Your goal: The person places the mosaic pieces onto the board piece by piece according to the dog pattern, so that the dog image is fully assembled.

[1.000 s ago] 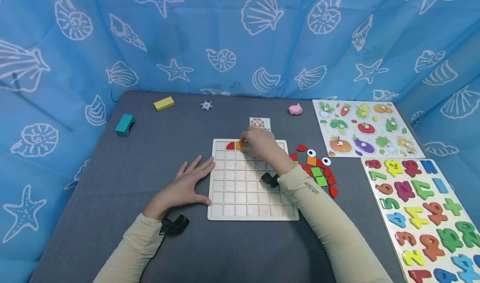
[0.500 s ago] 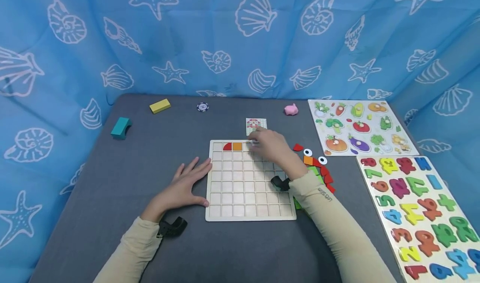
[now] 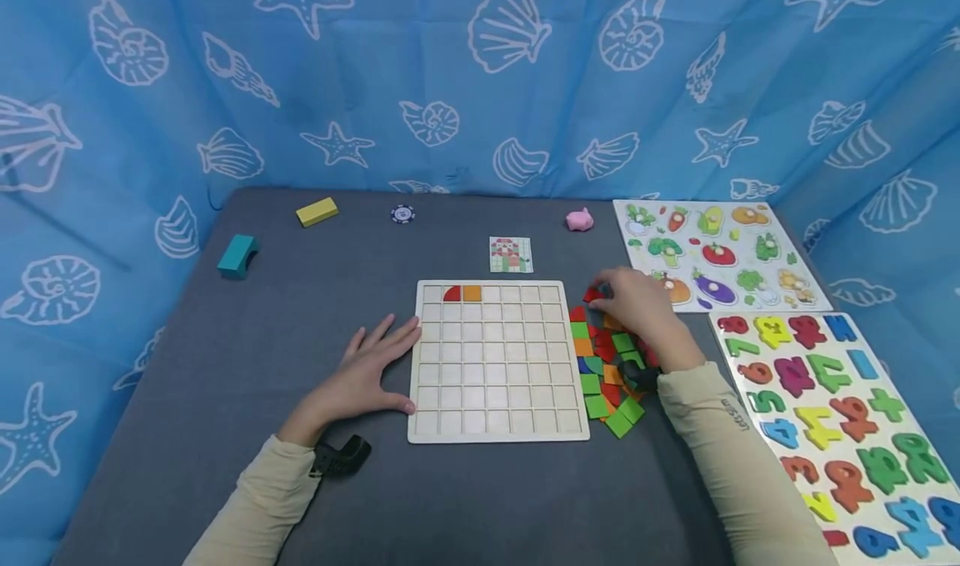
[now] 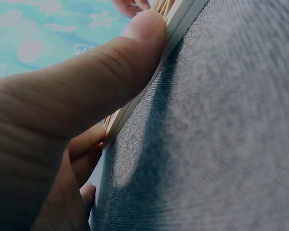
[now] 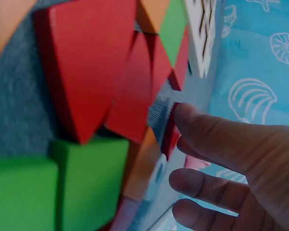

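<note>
A wooden grid board [image 3: 495, 353] lies flat on the table. In its top row sit a red quarter-circle piece [image 3: 452, 293] and an orange square piece [image 3: 472, 293]. My left hand [image 3: 367, 370] rests against the board's left edge, fingers spread; the left wrist view has the thumb [image 4: 130, 62] on the board's side. Beyond the board's top right corner, my right hand [image 3: 641, 303] pinches a red piece [image 5: 170, 132] with a rounded side between thumb and index finger. Beneath and beside that hand is a pile of coloured pieces [image 3: 591, 384], mostly red, green and orange, partly hidden by the wrist.
Behind the board lies a small pattern card [image 3: 510, 254]. A pink pig figure [image 3: 579, 220], poker chip [image 3: 402, 213], yellow block [image 3: 317, 212] and teal arch block [image 3: 237, 256] stand farther back. At right are a vegetable puzzle [image 3: 720, 257] and a number puzzle [image 3: 832, 416].
My right hand has left the orange square in the top row and moved right to the loose pieces, taking a red one. My left hand stays at the board's edge.
</note>
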